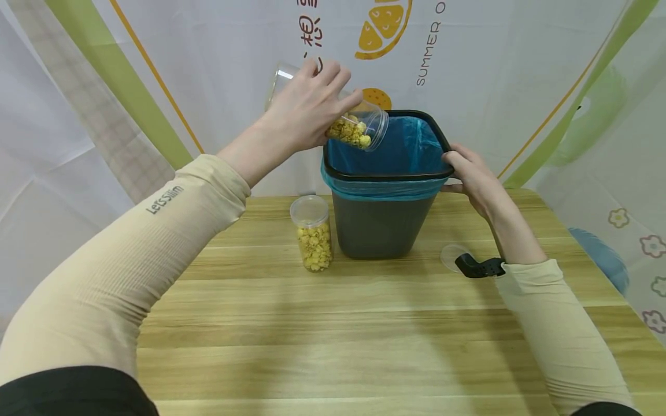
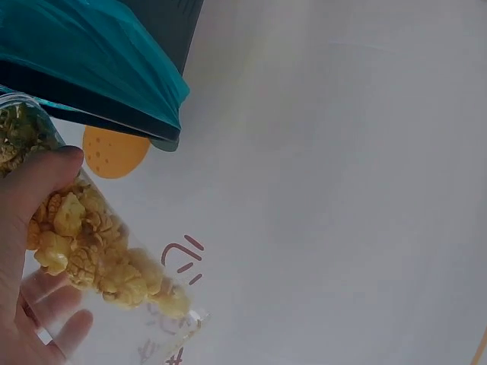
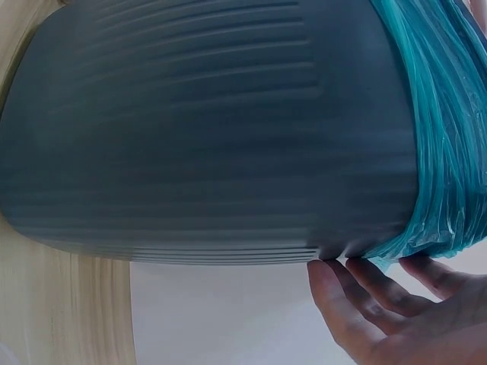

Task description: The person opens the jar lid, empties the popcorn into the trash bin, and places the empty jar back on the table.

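Note:
My left hand (image 1: 312, 107) grips a clear plastic jar (image 1: 378, 126) of yellow popcorn (image 1: 350, 132), tilted sideways with its mouth over the near left part of a trash bin. In the left wrist view, popcorn (image 2: 122, 277) lies along the jar's lower side, with fingers and thumb around it. The dark grey trash bin (image 1: 377, 228) stands on the table, a blue bag (image 1: 387, 189) folded over its black rim. My right hand (image 1: 470, 173) holds the bin's right rim, thumb on top; in the right wrist view, fingertips (image 3: 327, 277) press its side below the bag's edge.
A second clear jar (image 1: 314, 245) filled with popcorn stands lidded just left of the bin. A round clear lid (image 1: 450, 255) lies on the wooden table (image 1: 333, 335), near the black wrist camera (image 1: 478, 267). A printed white curtain (image 1: 484, 69) hangs close behind.

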A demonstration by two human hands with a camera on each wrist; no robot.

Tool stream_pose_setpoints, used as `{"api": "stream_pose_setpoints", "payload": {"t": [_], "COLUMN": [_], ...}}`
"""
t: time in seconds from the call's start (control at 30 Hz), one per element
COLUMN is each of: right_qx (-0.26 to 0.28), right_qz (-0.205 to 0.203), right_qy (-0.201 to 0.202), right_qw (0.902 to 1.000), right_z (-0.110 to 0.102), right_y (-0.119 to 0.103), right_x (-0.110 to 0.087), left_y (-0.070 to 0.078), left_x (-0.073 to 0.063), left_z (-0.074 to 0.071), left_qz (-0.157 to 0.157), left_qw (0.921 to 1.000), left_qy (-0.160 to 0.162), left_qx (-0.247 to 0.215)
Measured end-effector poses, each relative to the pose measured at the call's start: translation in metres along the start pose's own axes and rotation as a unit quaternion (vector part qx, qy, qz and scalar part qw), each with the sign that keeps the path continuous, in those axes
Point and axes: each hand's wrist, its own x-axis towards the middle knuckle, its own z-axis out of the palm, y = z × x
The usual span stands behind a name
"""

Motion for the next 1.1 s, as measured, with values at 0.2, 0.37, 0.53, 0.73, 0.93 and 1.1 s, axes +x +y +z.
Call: {"api": "stream_pose_setpoints", "payload": {"t": [0.2, 0.37, 0.53, 0.73, 0.93, 1.1], "right_qx": [-0.003, 0.001, 0.002, 0.003, 0.003, 0.001], "right_qz": [0.003, 0.007, 0.007, 0.007, 0.007, 0.011], "right_qy": [-0.002, -0.004, -0.003, -0.003, -0.003, -0.002], "right_qw": [1.0000, 1.0000, 1.0000, 1.0000, 1.0000, 0.9999], "right_z": [-0.0002, 0.0002, 0.0003, -0.0002, -0.0002, 0.0000], "right_y": [-0.0003, -0.0005, -0.0002, 0.0001, 0.0003, 0.0001], "right_x": [0.0001, 0.0004, 0.0007, 0.0010, 0.0011, 0.0011], "left_y": [0.0009, 0.0015, 0.0019, 0.0021, 0.0025, 0.0033], "left_x": [0.0023, 0.0040, 0.0048, 0.0056, 0.0068, 0.0085], "left_z": [-0.0004, 0.0002, 0.0008, 0.0009, 0.0002, -0.0005], "left_qz": [0.007, 0.010, 0.013, 0.014, 0.017, 0.021], "left_qw": [0.9998, 0.9995, 0.9991, 0.9989, 0.9986, 0.9981], "left_qy": [0.014, 0.025, 0.032, 0.036, 0.030, 0.023], "left_qx": [0.009, 0.014, 0.025, 0.026, 0.040, 0.053]}}
